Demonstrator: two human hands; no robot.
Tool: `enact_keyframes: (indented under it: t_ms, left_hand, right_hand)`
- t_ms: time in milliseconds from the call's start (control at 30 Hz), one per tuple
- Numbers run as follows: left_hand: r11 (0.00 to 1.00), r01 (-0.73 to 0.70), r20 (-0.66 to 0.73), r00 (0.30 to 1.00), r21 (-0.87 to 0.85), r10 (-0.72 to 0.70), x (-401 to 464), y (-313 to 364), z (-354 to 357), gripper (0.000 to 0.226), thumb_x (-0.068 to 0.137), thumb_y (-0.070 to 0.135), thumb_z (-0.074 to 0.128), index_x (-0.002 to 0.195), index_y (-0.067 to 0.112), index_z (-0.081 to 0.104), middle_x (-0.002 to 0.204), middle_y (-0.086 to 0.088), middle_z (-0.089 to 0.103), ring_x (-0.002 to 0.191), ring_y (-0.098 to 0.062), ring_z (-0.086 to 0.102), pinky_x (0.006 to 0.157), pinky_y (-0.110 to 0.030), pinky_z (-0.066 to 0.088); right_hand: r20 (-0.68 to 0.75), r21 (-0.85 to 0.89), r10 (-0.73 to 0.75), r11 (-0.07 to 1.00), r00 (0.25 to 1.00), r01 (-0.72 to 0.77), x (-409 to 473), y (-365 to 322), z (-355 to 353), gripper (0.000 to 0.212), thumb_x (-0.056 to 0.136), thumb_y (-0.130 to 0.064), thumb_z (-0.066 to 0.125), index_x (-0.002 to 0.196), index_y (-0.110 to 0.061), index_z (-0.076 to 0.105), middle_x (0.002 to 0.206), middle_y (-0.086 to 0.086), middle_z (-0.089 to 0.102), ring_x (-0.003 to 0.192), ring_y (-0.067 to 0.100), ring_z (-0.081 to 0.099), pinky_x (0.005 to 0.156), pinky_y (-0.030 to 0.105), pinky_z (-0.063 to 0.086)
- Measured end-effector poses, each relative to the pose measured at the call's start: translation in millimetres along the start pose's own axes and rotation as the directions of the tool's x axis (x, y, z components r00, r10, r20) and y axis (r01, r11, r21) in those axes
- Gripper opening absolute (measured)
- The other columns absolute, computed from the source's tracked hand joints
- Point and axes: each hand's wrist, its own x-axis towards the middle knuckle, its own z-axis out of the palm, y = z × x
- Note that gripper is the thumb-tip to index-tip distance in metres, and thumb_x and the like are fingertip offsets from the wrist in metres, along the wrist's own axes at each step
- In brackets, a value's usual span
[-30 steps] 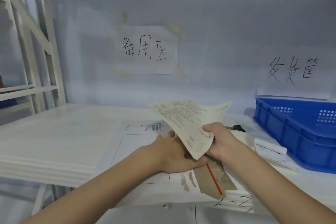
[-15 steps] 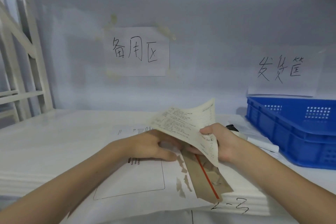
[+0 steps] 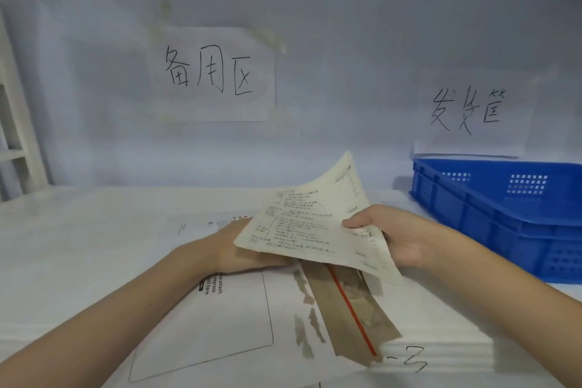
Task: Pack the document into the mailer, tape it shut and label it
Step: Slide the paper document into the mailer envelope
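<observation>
Pinching the document [image 3: 315, 224] at its near edge, the right hand [image 3: 396, 239] angles it down toward the mailer [image 3: 220, 318] mouth just below. Beside it, the left hand [image 3: 242, 249] grips the sheet's lower corner, likely steering it under the brown flap [image 3: 349, 315].

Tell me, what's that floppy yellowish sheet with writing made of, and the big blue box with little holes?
The yellowish sheet with writing looks like thin matte paper: it curls and bends where the right hand pinches it. The blue box with little holes is probably hard moulded plastic, judging by its even colour, slight sheen, stiff ribs and neat vent grids.
</observation>
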Motion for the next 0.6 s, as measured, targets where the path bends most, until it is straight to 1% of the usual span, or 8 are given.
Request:
enact_keyframes:
  t_ms: [33,67,133,300,367,467,533,600]
  left_hand:
    - [1.0,-0.015,0.004,1.0,0.013,0.015,0,0,0,0.067,0.061,0.079,0.064,0.12,0.052,0.052,0.135,0.013,0.06,0.128,-0.015,0.054,0.109,-0.044,0.041]
    - [0.999,-0.033,0.006,0.999,0.026,0.033,-1,0,0,0.067,0.061,0.084,0.061,0.12,0.053,0.051,0.136,0.011,0.059,0.129,-0.017,0.053,0.109,-0.045,0.041]
    - [0.996,-0.071,0.017,0.997,0.051,0.07,-2,3,-1,0.067,0.06,0.089,0.055,0.117,0.054,0.048,0.136,0.007,0.059,0.129,-0.02,0.053,0.107,-0.045,0.042]
    - [0.993,-0.044,0.048,0.998,0.112,0.039,0,16,-2,0.05,0.063,0.072,0.048,0.11,0.056,0.049,0.132,0.018,0.057,0.124,-0.013,0.054,0.105,-0.04,0.043]
    - [0.993,-0.064,0.037,0.997,0.1,0.061,0,16,-1,0.047,0.071,0.065,0.05,0.117,0.06,0.048,0.135,0.028,0.05,0.127,-0.007,0.051,0.107,-0.039,0.042]
    - [0.996,-0.088,0.037,0.995,0.025,0.087,4,8,0,0.04,0.091,0.046,0.054,0.13,0.047,0.056,0.14,0.031,0.048,0.129,0.0,0.048,0.108,-0.039,0.042]
    - [0.998,-0.064,0.043,0.997,0.014,0.063,5,8,0,0.035,0.092,0.05,0.051,0.123,0.042,0.065,0.132,0.028,0.052,0.125,0.003,0.049,0.109,-0.035,0.04]
    - [0.999,-0.043,0.024,0.999,0.006,0.043,5,10,0,0.045,0.087,0.059,0.046,0.114,0.032,0.07,0.121,0.017,0.057,0.118,0.0,0.053,0.108,-0.037,0.04]
  right_hand:
    - [0.003,-0.033,-0.001,0.999,1.0,0.001,-2,-1,0,0.028,0.097,-0.001,0.044,0.118,-0.009,0.059,0.097,0.015,0.077,0.081,0.028,0.075,0.066,0.036,0.059]
    - [0.01,-0.056,-0.007,0.998,1.0,0.008,-4,-1,0,0.028,0.097,0.0,0.045,0.118,-0.01,0.06,0.097,0.014,0.077,0.083,0.028,0.074,0.068,0.038,0.058]
    - [0.025,-0.084,-0.025,0.996,0.999,0.027,-7,-1,-1,0.031,0.096,0.001,0.046,0.121,-0.011,0.06,0.105,0.014,0.076,0.097,0.031,0.07,0.078,0.042,0.054]
    - [0.044,-0.216,-0.071,0.973,0.996,0.079,-15,2,-4,0.038,0.096,0.003,0.046,0.126,-0.015,0.061,0.118,0.01,0.072,0.112,0.032,0.065,0.098,0.048,0.047]
    - [0.059,-0.293,-0.094,0.95,0.994,0.107,-23,-1,-7,0.037,0.098,0.002,0.046,0.127,-0.015,0.06,0.121,0.007,0.072,0.114,0.03,0.066,0.101,0.047,0.047]
    - [0.021,-0.405,-0.168,0.9,0.986,0.162,-37,-11,-13,0.033,0.098,-0.001,0.048,0.127,-0.013,0.06,0.118,0.005,0.073,0.109,0.027,0.069,0.096,0.043,0.052]
    - [-0.065,-0.418,-0.254,0.885,0.965,0.205,-44,-21,-19,0.032,0.098,-0.002,0.049,0.127,-0.012,0.06,0.117,0.006,0.073,0.109,0.028,0.068,0.098,0.046,0.05]
    - [-0.143,-0.407,-0.327,0.88,0.934,0.246,-50,-31,-23,0.03,0.098,-0.001,0.049,0.123,-0.012,0.062,0.115,0.007,0.074,0.105,0.029,0.069,0.095,0.048,0.051]
